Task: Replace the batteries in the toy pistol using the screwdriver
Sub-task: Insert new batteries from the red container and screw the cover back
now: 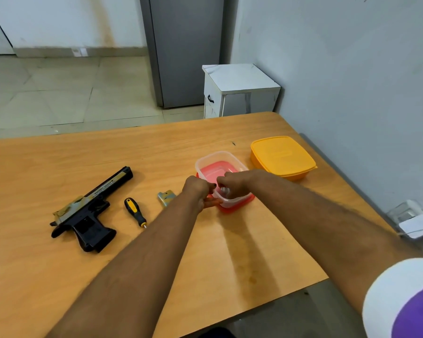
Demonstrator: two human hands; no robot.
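Observation:
The black and gold toy pistol (91, 211) lies on its side at the left of the wooden table (132, 264). A screwdriver (135, 212) with a yellow and black handle lies just right of it. The small battery cover (166, 197) sits beyond the screwdriver. My left hand (197, 191) grips the near left rim of a clear plastic box (217, 159) that stands on its red lid. My right hand (232, 185) reaches into the box with fingers curled around small batteries (225, 190), which are partly hidden.
A closed yellow box (282, 157) stands at the back right of the table. A white cabinet (239, 91) and a grey door are beyond the far edge. The wall runs along the table's right side, with a white socket (413, 220) near it.

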